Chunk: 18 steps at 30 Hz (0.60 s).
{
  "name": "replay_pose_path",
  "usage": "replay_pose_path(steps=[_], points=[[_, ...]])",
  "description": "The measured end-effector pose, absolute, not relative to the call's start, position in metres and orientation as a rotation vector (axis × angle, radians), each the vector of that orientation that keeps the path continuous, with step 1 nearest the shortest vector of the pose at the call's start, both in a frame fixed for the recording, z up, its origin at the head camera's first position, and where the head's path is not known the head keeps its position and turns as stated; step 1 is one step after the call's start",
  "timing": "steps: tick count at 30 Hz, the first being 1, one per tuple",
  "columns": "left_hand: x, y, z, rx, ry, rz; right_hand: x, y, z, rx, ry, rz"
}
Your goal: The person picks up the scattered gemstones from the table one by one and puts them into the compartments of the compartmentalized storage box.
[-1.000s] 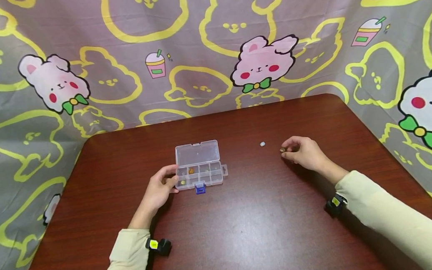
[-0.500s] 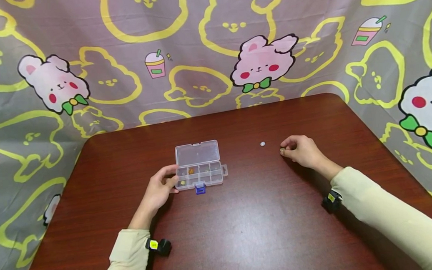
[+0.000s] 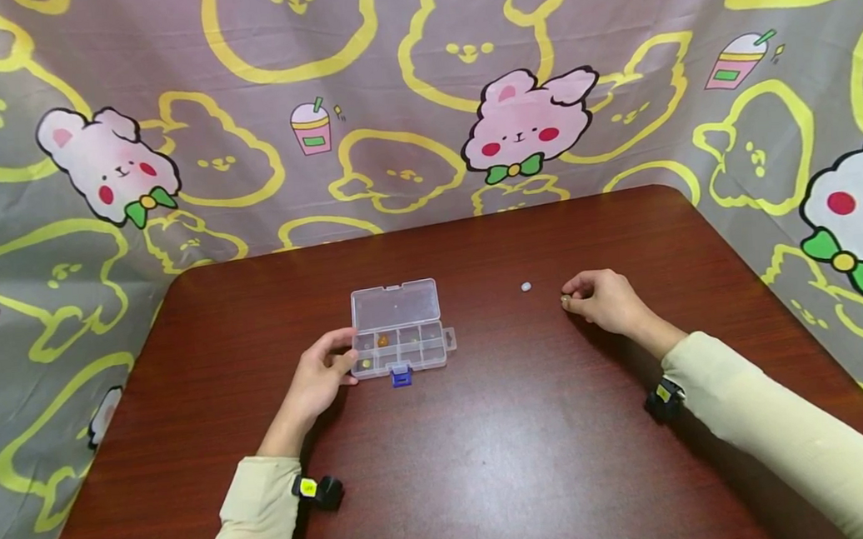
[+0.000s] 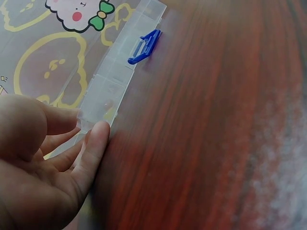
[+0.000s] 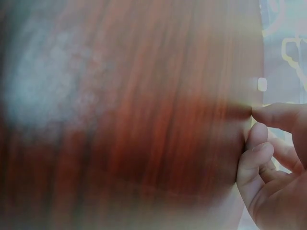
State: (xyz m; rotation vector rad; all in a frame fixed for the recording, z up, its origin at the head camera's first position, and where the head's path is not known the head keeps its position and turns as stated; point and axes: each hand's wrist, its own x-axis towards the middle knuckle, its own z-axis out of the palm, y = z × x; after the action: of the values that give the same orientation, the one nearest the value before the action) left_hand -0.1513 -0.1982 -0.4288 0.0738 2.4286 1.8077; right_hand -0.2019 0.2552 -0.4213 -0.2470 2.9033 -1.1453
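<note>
A clear plastic compartment box (image 3: 430, 356) stands on the table with its lid (image 3: 395, 305) raised and a blue latch (image 3: 401, 376) at the front. My left hand (image 3: 321, 376) grips its left end between thumb and fingers; the left wrist view shows that hand (image 4: 53, 158) along the box's side. Among its compartments lie an orange bead (image 3: 383, 340) and a yellowish bead (image 3: 366, 363). Off to the right, my right hand (image 3: 605, 301) pinches a small brownish bead (image 3: 565, 300), mostly covered by the fingertips. In the right wrist view that bead cannot be made out.
A small white bead (image 3: 526, 286) lies on the brown table (image 3: 503, 431), left of and behind the right hand. The right wrist view also catches this white bead (image 5: 262, 84). A patterned cloth (image 3: 395, 72) hangs along the table's back and sides.
The right wrist and forearm have shifted slightly left, while the fingertips stay at nearly the same spot with the brownish bead. The left hand and the box have not moved.
</note>
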Motion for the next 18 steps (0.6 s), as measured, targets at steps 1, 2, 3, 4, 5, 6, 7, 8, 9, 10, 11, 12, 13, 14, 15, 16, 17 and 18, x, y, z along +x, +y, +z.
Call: replay_pose_path(steps=[1, 2, 3, 4, 5, 6, 7, 8, 9, 10, 11, 12, 13, 14, 15, 16, 17, 18], points=[[-0.1512, -0.1982, -0.4288, 0.075, 2.431, 1.804, -0.202, 0.2552, -0.4212, -0.25, 2.904, -1.144], [-0.1511, -0.1982, -0.4288, 0.074, 2.433, 1.802, -0.2021, 0.2551, -0.4211, -0.252, 2.905, -1.144], [-0.151, -0.1983, -0.4288, 0.073, 2.434, 1.799, -0.2023, 0.2552, -0.4212, -0.25, 2.908, -1.141], [-0.151, -0.1983, -0.4286, 0.072, 2.437, 1.796, -0.2023, 0.2552, -0.4211, -0.25, 2.909, -1.139], [-0.151, -0.1983, -0.4284, 0.074, 2.439, 1.792, -0.2023, 0.2552, -0.4212, -0.249, 2.91, -1.137], [-0.1508, -0.1982, -0.428, 0.074, 2.439, 1.791, -0.2024, 0.2552, -0.4212, -0.25, 2.911, -1.136], [-0.1507, -0.1982, -0.4276, 0.073, 2.44, 1.79, -0.2024, 0.2553, -0.4212, -0.25, 2.91, -1.135], [-0.1505, -0.1982, -0.4272, 0.073, 2.441, 1.789, -0.2024, 0.2554, -0.4214, -0.249, 2.911, -1.133], [-0.1503, -0.1981, -0.4269, 0.073, 2.441, 1.789, -0.2023, 0.2555, -0.4215, -0.248, 2.912, -1.132], [-0.1503, -0.198, -0.4268, 0.074, 2.44, 1.79, -0.2023, 0.2556, -0.4218, -0.247, 2.912, -1.132], [-0.1503, -0.198, -0.4268, 0.074, 2.439, 1.789, -0.2023, 0.2557, -0.422, -0.249, 2.912, -1.132], [-0.1503, -0.1978, -0.4269, 0.074, 2.437, 1.792, -0.2023, 0.2559, -0.4222, -0.25, 2.913, -1.132], [-0.1504, -0.1978, -0.4271, 0.074, 2.438, 1.792, -0.2022, 0.2559, -0.4223, -0.251, 2.913, -1.133], [-0.1505, -0.1977, -0.4274, 0.073, 2.437, 1.792, -0.2021, 0.2558, -0.4224, -0.253, 2.913, -1.133], [-0.1506, -0.1977, -0.4276, 0.072, 2.436, 1.794, -0.202, 0.2555, -0.4222, -0.254, 2.913, -1.136], [-0.1507, -0.1977, -0.4278, 0.071, 2.436, 1.793, -0.202, 0.2554, -0.4222, -0.254, 2.912, -1.137], [-0.1507, -0.1976, -0.4278, 0.069, 2.436, 1.793, -0.2019, 0.2552, -0.4222, -0.255, 2.912, -1.138], [-0.1507, -0.1976, -0.4277, 0.07, 2.436, 1.791, -0.2018, 0.2551, -0.422, -0.26, 2.91, -1.141]])
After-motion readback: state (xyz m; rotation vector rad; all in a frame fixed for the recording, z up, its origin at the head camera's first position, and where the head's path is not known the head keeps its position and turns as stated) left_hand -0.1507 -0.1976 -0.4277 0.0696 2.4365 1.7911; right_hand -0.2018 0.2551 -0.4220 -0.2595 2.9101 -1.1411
